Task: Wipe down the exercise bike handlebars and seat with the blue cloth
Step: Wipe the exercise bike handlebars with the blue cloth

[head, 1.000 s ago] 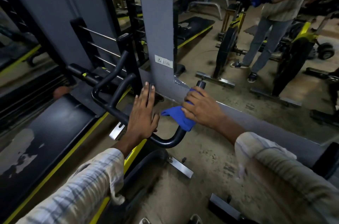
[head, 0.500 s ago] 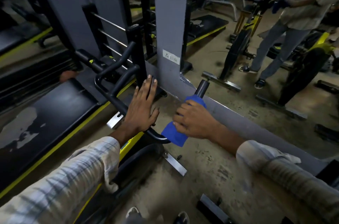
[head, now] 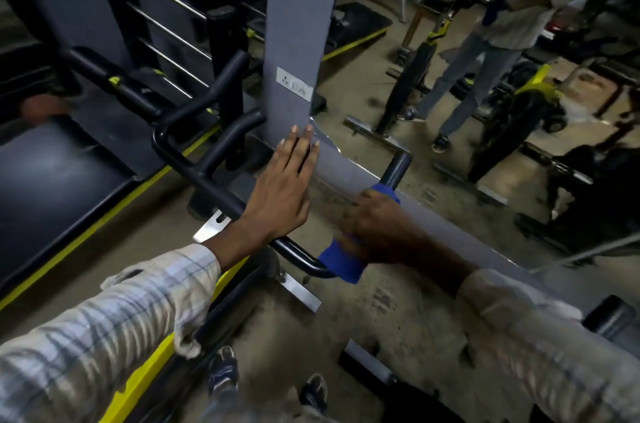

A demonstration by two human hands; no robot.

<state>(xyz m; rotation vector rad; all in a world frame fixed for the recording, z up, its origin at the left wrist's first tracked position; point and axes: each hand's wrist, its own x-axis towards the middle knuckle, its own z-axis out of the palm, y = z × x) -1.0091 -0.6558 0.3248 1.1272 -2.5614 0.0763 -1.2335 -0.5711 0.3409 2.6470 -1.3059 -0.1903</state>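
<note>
Head view, looking down over a black exercise bike's handlebars (head: 207, 177) in a mirrored gym. At nine o'clock lies a black treadmill deck (head: 59, 177) edged in yellow. Toward the centre, the left hand (head: 277, 194) rests flat on the handlebar crossbar, fingers straight and together, spread open and gripping nothing; its fingertips point to twelve o'clock, toward the grey pillar (head: 298, 24) with a white wall socket (head: 294, 83). Just right of it, at about four o'clock from the left hand, the right hand (head: 377, 232) is curled tightly around the blue cloth (head: 341, 260), which is wrapped over the right-hand grip of the handlebars; the cloth shows below the fist at the bar's bend and again above it, where the bare black bar end (head: 398, 166) sticks out toward one o'clock. This hand is motion-blurred. At two o'clock, the wall mirror (head: 450, 83) reflects the person standing at the bike.
</note>
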